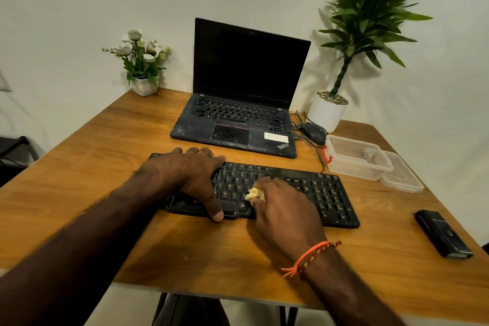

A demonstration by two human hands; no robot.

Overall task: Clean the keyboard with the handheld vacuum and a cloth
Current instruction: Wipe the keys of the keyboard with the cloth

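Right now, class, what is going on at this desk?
A person is wiping a black keyboard on a wooden table. The left hand lies on the keyboard's left end, steadying it, while the right hand pinches a small yellowish cloth against the keys. A black device, perhaps the handheld vacuum, lies untouched on the right.

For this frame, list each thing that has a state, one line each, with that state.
Laptop: lid open, screen dark.
Keyboard: flat on the table, held down at its left end.
Left hand: open, pressing on the keyboard.
Right hand: pinching a small yellowish cloth against the keys.
Clear container: open, its lid lying beside it.
Handheld vacuum: lying on the table, untouched.
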